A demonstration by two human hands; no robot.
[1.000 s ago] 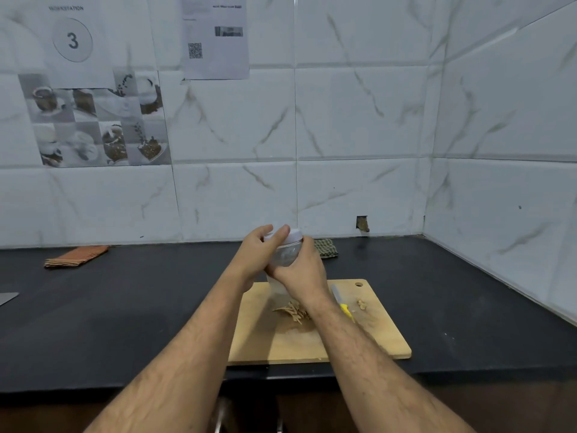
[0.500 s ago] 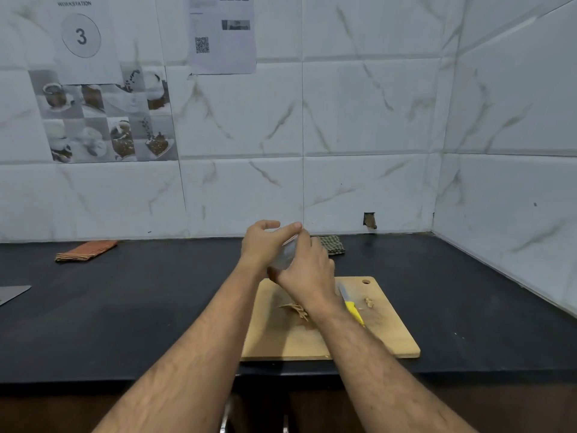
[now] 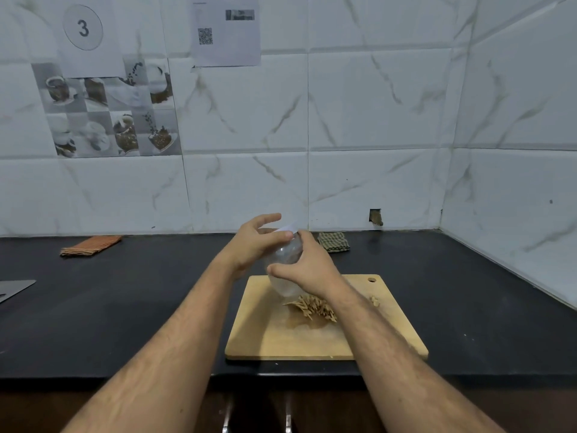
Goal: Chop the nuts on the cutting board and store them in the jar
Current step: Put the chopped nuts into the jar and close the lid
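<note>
White marble-look tiles are seen behind a black countertop (image 3: 468, 292), on which a wooden cutting board (image 3: 281, 339) is laid. A clear plastic jar (image 3: 285, 264) is held tilted above the board, gripped round its body by the right hand (image 3: 307, 271), while its white lid (image 3: 288, 228) is clasped by the left hand (image 3: 253, 245). Chopping appears done: slivered nuts (image 3: 312, 309) are heaped on the board below the jar, with a few stray pieces (image 3: 374, 301) apart. Opening and filling are judged still to come.

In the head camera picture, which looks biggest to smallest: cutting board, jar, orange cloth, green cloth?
1. cutting board
2. jar, partly hidden by hands
3. orange cloth
4. green cloth
The cloths lie farther away, so unsure.
</note>
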